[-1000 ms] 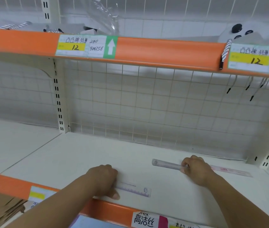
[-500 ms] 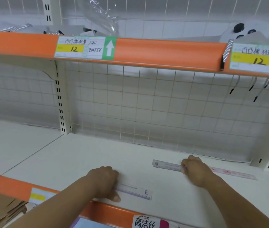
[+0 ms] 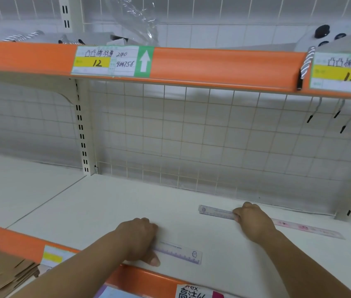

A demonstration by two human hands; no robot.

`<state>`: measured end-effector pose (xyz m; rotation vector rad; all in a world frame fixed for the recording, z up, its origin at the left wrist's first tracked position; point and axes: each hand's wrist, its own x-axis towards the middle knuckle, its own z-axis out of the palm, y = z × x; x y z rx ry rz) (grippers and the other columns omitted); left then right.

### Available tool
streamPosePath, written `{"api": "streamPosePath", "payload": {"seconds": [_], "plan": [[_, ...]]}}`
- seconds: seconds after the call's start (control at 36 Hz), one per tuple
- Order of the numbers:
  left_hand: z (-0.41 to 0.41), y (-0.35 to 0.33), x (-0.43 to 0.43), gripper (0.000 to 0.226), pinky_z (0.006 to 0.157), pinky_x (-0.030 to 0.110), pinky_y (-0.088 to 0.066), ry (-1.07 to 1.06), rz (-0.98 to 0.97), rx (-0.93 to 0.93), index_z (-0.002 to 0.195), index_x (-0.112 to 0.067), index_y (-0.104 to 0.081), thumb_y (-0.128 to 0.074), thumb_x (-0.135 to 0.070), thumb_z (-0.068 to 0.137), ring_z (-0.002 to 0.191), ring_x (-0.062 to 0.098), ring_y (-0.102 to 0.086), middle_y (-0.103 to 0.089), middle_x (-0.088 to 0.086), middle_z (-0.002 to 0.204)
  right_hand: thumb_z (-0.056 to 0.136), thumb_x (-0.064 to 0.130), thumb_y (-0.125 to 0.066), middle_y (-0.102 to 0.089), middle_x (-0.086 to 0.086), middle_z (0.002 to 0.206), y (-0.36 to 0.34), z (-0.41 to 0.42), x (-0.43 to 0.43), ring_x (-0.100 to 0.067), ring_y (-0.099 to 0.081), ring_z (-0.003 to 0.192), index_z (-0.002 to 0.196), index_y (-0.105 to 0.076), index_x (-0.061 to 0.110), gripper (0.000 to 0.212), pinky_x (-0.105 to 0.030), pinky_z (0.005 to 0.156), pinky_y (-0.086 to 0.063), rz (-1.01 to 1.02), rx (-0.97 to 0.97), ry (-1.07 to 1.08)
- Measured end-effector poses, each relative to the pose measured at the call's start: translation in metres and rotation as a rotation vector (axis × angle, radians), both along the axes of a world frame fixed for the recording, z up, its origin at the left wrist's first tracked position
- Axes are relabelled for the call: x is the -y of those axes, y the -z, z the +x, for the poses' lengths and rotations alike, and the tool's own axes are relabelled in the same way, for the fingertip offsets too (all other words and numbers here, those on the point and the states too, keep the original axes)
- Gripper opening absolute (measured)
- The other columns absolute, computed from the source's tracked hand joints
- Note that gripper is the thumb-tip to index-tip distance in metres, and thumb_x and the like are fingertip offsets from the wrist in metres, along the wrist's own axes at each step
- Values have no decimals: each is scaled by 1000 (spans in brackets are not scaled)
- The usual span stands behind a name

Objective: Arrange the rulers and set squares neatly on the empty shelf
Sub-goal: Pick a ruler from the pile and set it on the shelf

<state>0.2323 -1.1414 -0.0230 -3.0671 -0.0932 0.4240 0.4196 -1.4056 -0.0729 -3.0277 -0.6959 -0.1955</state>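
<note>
A short clear ruler with purple markings (image 3: 181,253) lies flat near the front edge of the white shelf (image 3: 110,207). My left hand (image 3: 139,240) holds its left end, fingers curled over it and thumb at the shelf's front. Farther back, a long clear ruler with pink print (image 3: 215,211) lies across the shelf, running right and toward me. My right hand (image 3: 254,222) grips it near its middle, hiding that part. No set square shows in view.
A wire grid panel (image 3: 191,136) backs the shelf. The upper orange-edged shelf (image 3: 213,63) overhangs with price labels, cords and plastic wrap. Slotted uprights (image 3: 82,130) stand at left and right. Brown paper items (image 3: 0,274) lie below left.
Both hands and both rulers stay almost where they were; the view has drifted slightly, and the long ruler looks pressed flatter onto the shelf.
</note>
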Motion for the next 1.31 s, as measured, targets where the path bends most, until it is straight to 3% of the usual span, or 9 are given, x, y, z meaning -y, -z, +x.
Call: {"api": "streamPosePath", "payload": {"seconds": [0.39,0.53,0.58,0.72,0.78,0.83,0.89,0.97,1.31], "plan": [[0,0,1,62,91,34,-42,-12,-2,-11,126,-15,-48,-69,-50,80,115,24,-50,-49,6,126,98,19,-39,-35,1,94,0,-2,-6,-22,-46,107,110,-59,17,24,-29,71,-37,-10,35,38],[0,0,2,62,91,34,-42,-12,-1,-11,128,-16,-47,-68,-50,80,115,24,-50,-49,5,127,97,22,-39,-44,-3,110,-13,-21,-12,-23,-44,113,114,-55,17,23,-31,83,-43,77,72,47],[0,0,1,62,92,34,-42,-12,-8,-11,128,-16,-47,-68,-50,81,116,23,-50,-49,5,127,98,25,-40,-44,-2,106,-19,-33,-22,-23,-45,112,112,-58,17,24,-31,85,-43,165,73,4],[-1,0,2,60,93,33,-42,-6,-10,-11,128,-16,-47,-68,-49,81,115,23,-51,-49,5,127,96,38,-49,-50,3,80,-28,-74,-56,-18,-52,87,79,-60,13,32,-32,79,-43,329,-174,-180],[-1,-1,3,60,92,32,-42,-4,-2,-13,128,-16,-47,-67,-49,82,115,23,-51,-49,5,127,93,41,-54,-60,-6,83,-32,-92,-66,-17,-55,79,73,-58,6,40,-35,81,-48,330,-338,-244],[-1,-1,3,59,91,32,-42,-3,4,-13,126,-15,-47,-67,-49,82,115,23,-51,-50,5,126,90,44,-58,-60,-7,92,-35,-108,-74,-16,-55,83,69,-58,17,34,-35,85,-48,256,-399,-334],[0,-1,4,58,91,32,-42,-2,13,-11,125,-15,-49,-68,-49,81,113,22,-52,-51,5,125,86,47,-62,-55,0,103,-36,-118,-81,-15,-54,94,92,-66,26,23,-33,90,-46,184,-421,-383],[0,-2,5,57,91,32,-43,3,27,-10,124,-15,-50,-68,-49,81,112,22,-53,-52,5,124,87,42,-64,-49,-2,119,-35,-124,-86,-19,-49,111,124,-57,19,45,-32,93,-41,76,-402,-371],[0,0,5,58,93,32,-44,4,21,-7,124,-16,-51,-68,-50,81,115,22,-54,-53,4,126,91,24,-58,-49,-11,123,-40,-110,-57,-29,-50,111,120,-54,7,34,-38,93,-44,-129,-292,-238]]}}
